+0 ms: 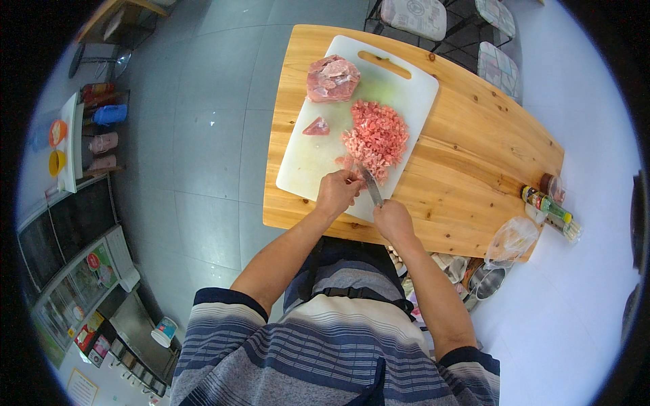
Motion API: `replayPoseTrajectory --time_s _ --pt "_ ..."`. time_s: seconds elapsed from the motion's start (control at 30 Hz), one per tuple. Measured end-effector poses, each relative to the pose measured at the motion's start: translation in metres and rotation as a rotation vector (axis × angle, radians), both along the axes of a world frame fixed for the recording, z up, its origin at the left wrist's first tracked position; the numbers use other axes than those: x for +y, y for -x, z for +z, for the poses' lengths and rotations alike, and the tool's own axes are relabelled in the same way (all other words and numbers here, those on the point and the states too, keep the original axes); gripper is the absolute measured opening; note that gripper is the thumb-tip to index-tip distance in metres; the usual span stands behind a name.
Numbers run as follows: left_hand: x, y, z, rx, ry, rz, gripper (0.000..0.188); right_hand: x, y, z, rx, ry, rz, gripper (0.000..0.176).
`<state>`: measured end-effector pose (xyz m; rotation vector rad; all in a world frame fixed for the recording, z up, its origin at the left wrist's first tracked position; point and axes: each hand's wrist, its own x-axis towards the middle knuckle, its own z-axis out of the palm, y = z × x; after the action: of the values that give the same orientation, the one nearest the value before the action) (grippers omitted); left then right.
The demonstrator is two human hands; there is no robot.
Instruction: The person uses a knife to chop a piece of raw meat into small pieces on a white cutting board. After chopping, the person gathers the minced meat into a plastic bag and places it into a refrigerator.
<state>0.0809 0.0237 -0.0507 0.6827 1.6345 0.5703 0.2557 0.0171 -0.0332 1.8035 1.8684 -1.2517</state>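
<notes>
My right hand (394, 221) is closed around the handle of a kitchen knife (371, 185), its blade slanting up and left across the near end of a white plastic cutting board (299, 172). Fingertips of my left hand (336, 192) pinch a small piece of raw meat (362, 183) right beside the blade; the fingers partly hide it. Beyond the knife lies a heap of diced raw meat (378, 133). A large chunk of raw meat (332, 78) rests at the board's far left. Between chunk and hand sits a small triangular meat piece (317, 127).
The board lies on a wooden table (457, 177). At the table's right end are a green glass bottle (548, 203), a jar (552, 185) and a clear plastic bag (513, 241). A metal pot (486, 281) is below that corner. Stools (414, 18) stand past the far edge.
</notes>
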Motion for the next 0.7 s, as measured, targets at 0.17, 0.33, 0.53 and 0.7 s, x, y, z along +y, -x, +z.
replayPoseTrajectory --time_s 0.17,0.33,0.53,0.7 --pt "0.000 -0.008 -0.011 0.053 0.028 -0.002 0.017 0.007 0.009 0.009 -0.106 0.031 0.073 0.030" --pt "-0.004 -0.012 -0.025 0.060 -0.029 0.049 0.017 0.013 0.013 0.019 -0.196 0.005 0.141 0.028" --pt "0.000 -0.012 -0.022 0.082 -0.004 0.029 0.017 0.022 0.018 0.030 -0.198 0.029 0.220 0.026" --pt "0.005 -0.013 -0.015 0.059 0.019 0.062 0.016 0.032 0.019 0.035 -0.213 0.093 0.197 0.025"
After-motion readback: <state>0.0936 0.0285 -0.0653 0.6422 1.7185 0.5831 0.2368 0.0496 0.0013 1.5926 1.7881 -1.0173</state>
